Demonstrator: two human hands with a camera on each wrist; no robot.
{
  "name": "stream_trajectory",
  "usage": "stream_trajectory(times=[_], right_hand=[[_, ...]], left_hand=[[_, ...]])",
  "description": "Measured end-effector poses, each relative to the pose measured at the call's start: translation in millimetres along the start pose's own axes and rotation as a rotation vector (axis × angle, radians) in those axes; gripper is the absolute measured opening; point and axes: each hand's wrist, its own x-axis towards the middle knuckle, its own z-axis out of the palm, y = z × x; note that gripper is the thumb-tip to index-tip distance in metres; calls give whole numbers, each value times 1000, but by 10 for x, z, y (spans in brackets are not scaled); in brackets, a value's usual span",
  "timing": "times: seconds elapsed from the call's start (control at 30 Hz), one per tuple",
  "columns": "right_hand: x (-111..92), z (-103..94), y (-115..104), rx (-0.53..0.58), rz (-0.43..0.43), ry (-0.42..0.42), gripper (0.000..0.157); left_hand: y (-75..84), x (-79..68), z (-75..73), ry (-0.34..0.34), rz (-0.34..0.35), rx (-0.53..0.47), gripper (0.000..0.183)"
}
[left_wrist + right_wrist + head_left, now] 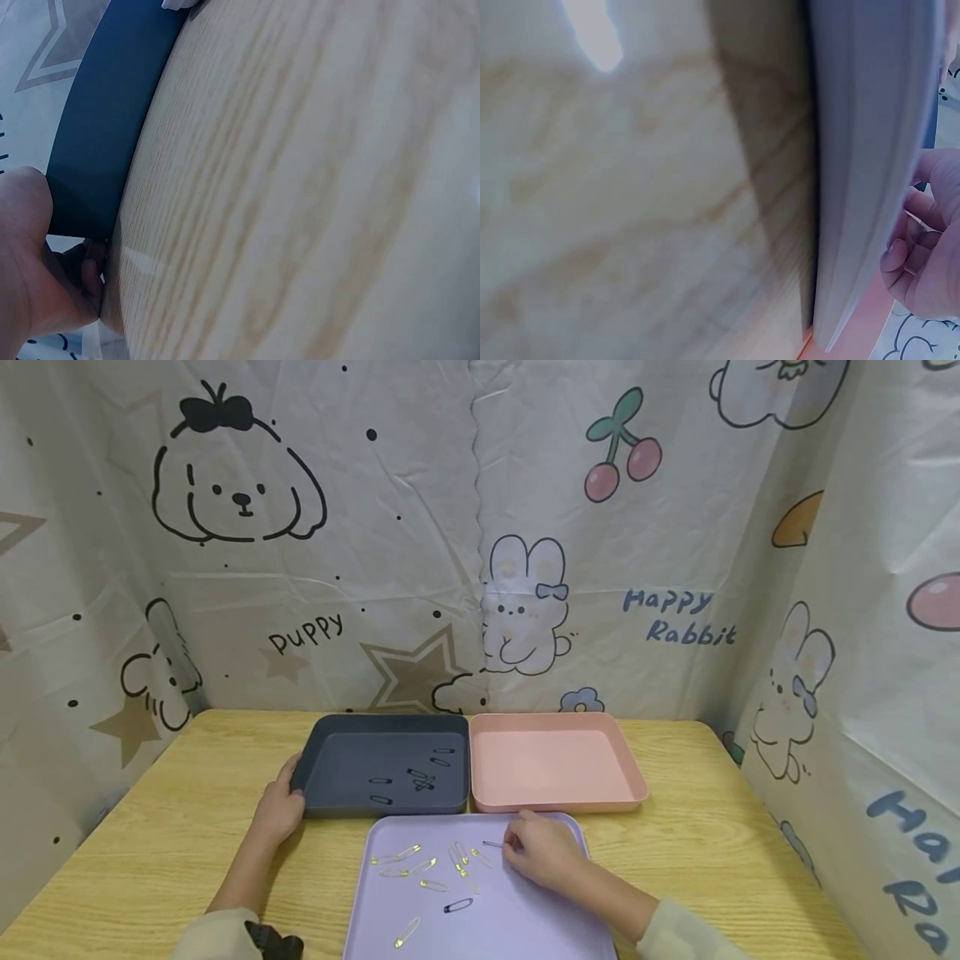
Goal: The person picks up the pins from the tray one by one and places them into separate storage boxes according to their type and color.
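Observation:
My left hand [276, 810] grips the dark blue tray [337, 768] at its near left corner, thumb on the rim. Several black safety pins [381, 800] lie in that tray. Over the lavender tray [540, 918], my right hand [543, 850] pinches a dark safety pin [491, 843] between thumb and fingertips; its tip sticks out to the left. Another black safety pin [458, 906] lies on the lavender surface among several gold safety pins [407, 932]. In the right wrist view, the fingers [922, 206] show curled beyond the lavender tray's side.
A pink tray [555, 760] stands right of the dark one, both just behind the lavender tray. All rest on a wood-grain table [690, 827]. Printed cloth [420, 527] hangs at the back and both sides. A black strap device [276, 942] sits at the left wrist.

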Motion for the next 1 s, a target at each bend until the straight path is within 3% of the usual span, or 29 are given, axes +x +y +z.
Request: stream_trajectory(times=[0.47,1.0], right_hand=[[145,-63,-44,83,37,21,5],[511,-174,-151,106,53,39,7]], left_hand=[[-34,16,10,19,19,12,67],[-3,9,-6,2,-2,14,65]])
